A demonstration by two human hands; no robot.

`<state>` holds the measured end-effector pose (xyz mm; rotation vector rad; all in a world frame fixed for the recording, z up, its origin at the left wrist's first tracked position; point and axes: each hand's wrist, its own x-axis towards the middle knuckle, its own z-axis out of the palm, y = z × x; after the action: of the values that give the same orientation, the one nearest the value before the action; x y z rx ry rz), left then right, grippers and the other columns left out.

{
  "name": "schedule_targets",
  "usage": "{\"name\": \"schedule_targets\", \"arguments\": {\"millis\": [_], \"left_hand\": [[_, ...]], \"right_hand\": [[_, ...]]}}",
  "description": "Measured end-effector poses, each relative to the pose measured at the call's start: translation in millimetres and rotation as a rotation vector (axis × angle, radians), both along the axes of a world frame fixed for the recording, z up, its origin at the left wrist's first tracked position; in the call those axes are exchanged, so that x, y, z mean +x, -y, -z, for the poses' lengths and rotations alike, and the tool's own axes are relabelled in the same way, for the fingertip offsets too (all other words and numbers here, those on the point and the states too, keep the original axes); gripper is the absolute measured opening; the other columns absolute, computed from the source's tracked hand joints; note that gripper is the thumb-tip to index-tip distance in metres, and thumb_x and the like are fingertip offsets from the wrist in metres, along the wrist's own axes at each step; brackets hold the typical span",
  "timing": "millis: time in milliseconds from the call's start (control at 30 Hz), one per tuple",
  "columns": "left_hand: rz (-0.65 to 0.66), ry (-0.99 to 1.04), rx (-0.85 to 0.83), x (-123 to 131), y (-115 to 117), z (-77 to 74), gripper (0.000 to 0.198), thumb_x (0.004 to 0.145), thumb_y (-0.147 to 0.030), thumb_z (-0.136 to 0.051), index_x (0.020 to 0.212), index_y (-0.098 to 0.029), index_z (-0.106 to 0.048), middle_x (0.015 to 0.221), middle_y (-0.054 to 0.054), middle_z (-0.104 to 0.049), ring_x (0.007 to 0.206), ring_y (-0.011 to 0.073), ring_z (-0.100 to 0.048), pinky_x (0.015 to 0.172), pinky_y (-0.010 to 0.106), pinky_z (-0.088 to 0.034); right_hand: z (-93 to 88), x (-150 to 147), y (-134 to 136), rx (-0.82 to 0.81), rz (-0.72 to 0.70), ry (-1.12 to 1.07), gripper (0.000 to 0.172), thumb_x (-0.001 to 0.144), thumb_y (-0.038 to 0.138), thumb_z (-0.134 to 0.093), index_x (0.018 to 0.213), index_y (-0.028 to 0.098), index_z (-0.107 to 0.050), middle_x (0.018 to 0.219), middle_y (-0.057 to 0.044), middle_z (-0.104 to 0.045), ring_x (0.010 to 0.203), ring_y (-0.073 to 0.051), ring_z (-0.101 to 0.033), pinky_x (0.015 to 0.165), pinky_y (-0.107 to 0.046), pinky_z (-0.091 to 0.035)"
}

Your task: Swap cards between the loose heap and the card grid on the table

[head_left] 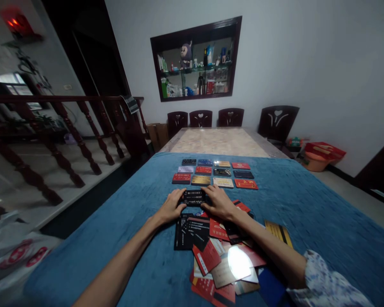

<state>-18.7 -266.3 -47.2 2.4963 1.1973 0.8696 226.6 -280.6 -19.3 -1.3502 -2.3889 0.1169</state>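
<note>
Black card (193, 197) between left hand (171, 207) and right hand (219, 201), each grasping 1 end.

A black card (193, 197) with white print lies flat, long side running left to right, on the blue cloth (115, 238), between the far card rows (215, 174) and the near card heap (217, 256).

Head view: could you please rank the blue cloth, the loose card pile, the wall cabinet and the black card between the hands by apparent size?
1. blue cloth
2. loose card pile and wall cabinet: about alike, and the pile is far nearer, so not ranked
3. black card, held between left hand and right hand
</note>
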Motion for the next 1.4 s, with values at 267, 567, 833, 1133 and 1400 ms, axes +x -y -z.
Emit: {"name": "schedule_targets", "arguments": {"millis": [267,567,833,1133,1400], "left_hand": [[-0.017,-0.075,-0.044,0.7,2.7,-2.8,0.052,0.082,-0.013,-0.059,0.133,-0.019,-0.050,0.114,0.011,-0.059,0.111,0.0270,-0.054,0.099,0.050,-0.044],[-0.058,-0.153,-0.152,7.3,8.1,-16.3,0.050,0.084,-0.014,-0.056,0.133,-0.020,-0.048,0.119,0.010,-0.056,0.118,0.0272,-0.050,0.104,0.048,-0.039],[-0.063,-0.232,-0.222,9.2,10.9,-27.7,0.049,0.084,-0.016,-0.056,0.133,-0.020,-0.048,0.124,0.011,-0.055,0.121,0.0287,-0.049,0.106,0.051,-0.037],[-0.063,-0.326,-0.234,11.9,9.4,-50.6,0.043,0.083,-0.016,-0.054,0.126,-0.017,-0.051,0.122,0.012,-0.054,0.119,0.0281,-0.048,0.105,0.048,-0.037],[-0.063,-0.360,-0.177,12.1,-5.8,-59.3,0.042,0.083,-0.017,-0.056,0.125,-0.020,-0.052,0.122,0.011,-0.054,0.120,0.0282,-0.048,0.103,0.048,-0.037]], "right_hand": [[1.0,6.2,-5.1,-0.023,-0.029,-0.039,0.047,0.081,0.036,-0.072,0.122,0.015,-0.063,0.111,-0.012,-0.065,0.106,-0.027,-0.054,0.085,-0.037,-0.042],[0.4,10.0,-12.9,-0.082,-0.063,-0.025,0.046,0.079,0.038,-0.072,0.118,0.015,-0.065,0.109,-0.012,-0.066,0.104,-0.028,-0.054,0.086,-0.036,-0.041],[-4.4,10.2,-14.8,-0.146,-0.060,-0.020,0.045,0.077,0.038,-0.073,0.115,0.016,-0.067,0.104,-0.012,-0.066,0.102,-0.029,-0.053,0.084,-0.035,-0.041],[-16.4,10.8,-27.0,-0.104,-0.140,0.038,0.046,0.073,0.039,-0.075,0.111,0.012,-0.070,0.101,-0.013,-0.066,0.097,-0.029,-0.055,0.087,-0.039,-0.042],[-26.2,13.2,-47.4,-0.070,-0.181,0.084,0.045,0.074,0.042,-0.074,0.108,0.014,-0.071,0.103,-0.014,-0.067,0.100,-0.030,-0.056,0.083,-0.036,-0.044]]}}
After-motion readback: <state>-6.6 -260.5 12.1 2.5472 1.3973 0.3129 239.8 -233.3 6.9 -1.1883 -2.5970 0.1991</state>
